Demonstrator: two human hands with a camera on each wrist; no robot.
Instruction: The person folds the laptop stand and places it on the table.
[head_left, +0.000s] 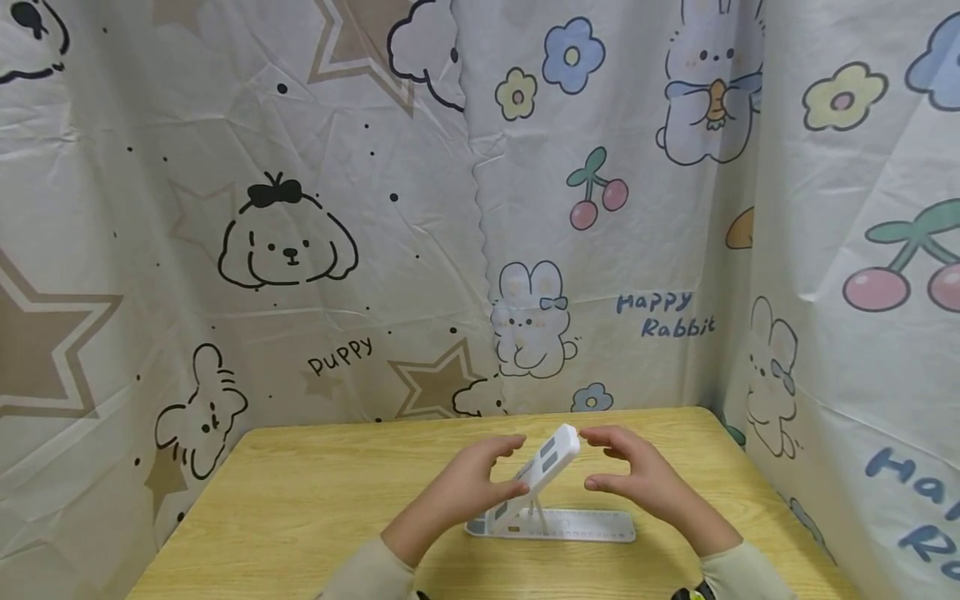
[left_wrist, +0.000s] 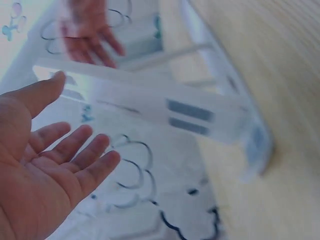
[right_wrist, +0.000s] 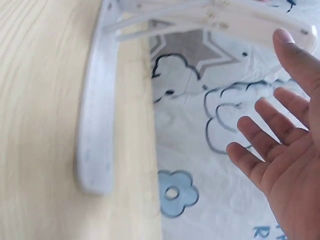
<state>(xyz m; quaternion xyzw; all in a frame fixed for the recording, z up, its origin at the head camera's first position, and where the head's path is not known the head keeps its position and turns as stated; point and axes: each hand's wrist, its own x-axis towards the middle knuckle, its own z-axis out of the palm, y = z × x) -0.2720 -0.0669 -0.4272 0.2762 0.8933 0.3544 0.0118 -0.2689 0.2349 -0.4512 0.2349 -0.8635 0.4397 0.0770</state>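
Observation:
A white folding stand is on the table. Its long flat base lies on the wood, and its panel slants up to the right, propped by thin struts. Grey pads mark the panel's face. My left hand is beside the panel's left side, fingers spread, its thumb overlapping the panel in the head view. To the right of the panel's raised end is my right hand, fingers loosely bent and palm facing the stand. Nothing is held in either hand.
The yellow wooden table has rounded far corners. Cloth curtains printed with puppies, rabbits and flowers hang behind it and at both sides. Pale sleeves cover the forearms.

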